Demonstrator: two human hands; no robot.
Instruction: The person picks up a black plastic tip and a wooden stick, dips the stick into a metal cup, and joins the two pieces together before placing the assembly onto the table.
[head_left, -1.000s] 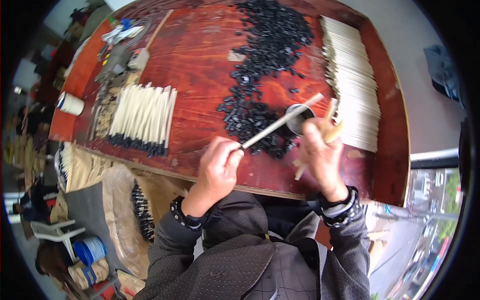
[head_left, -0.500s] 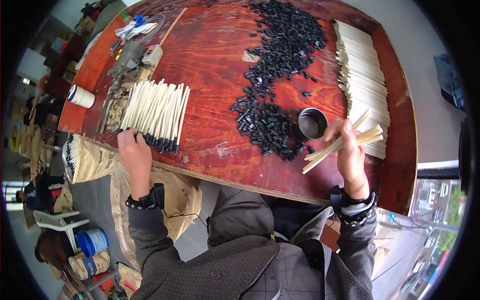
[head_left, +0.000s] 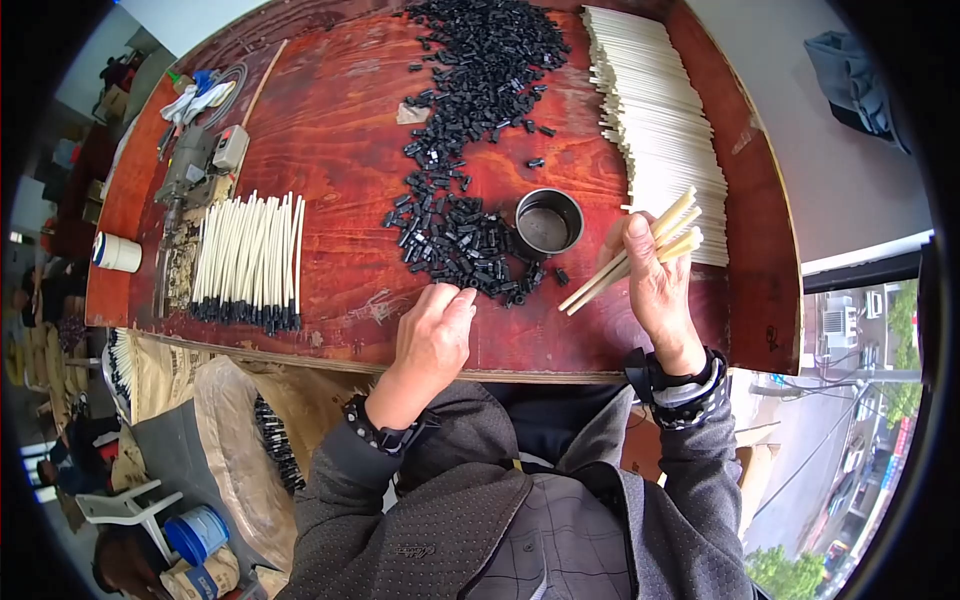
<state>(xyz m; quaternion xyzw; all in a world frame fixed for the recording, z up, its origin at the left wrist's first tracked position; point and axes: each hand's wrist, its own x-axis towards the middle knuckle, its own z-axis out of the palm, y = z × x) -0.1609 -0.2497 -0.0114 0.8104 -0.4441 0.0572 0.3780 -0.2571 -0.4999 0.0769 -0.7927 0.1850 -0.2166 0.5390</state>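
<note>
My right hand [head_left: 660, 290] grips a loose bundle of cream-white sticks [head_left: 610, 278], which point out on both sides of the fist. My left hand [head_left: 435, 335] is at the near edge of a heap of small black plastic tube caps [head_left: 455, 235]. Its thumb and fingers are closed together against the caps; whatever is between them is hidden. A round dark cup [head_left: 549, 221] stands between the heap and my right hand. To the left lies a row of white sticks with black caps on their near ends [head_left: 247, 255].
Many plain white sticks [head_left: 665, 130] are stacked along the right side board. A machine with a grey switch box [head_left: 231, 147] sits at the left, near a white jar [head_left: 117, 252]. Below the red table [head_left: 345, 190] are brown sacks [head_left: 240, 440] and a blue bucket [head_left: 196, 534].
My left hand has left the row of capped sticks and moved right to the heap of black caps. My right hand still holds its sticks. The whole view has shifted.
</note>
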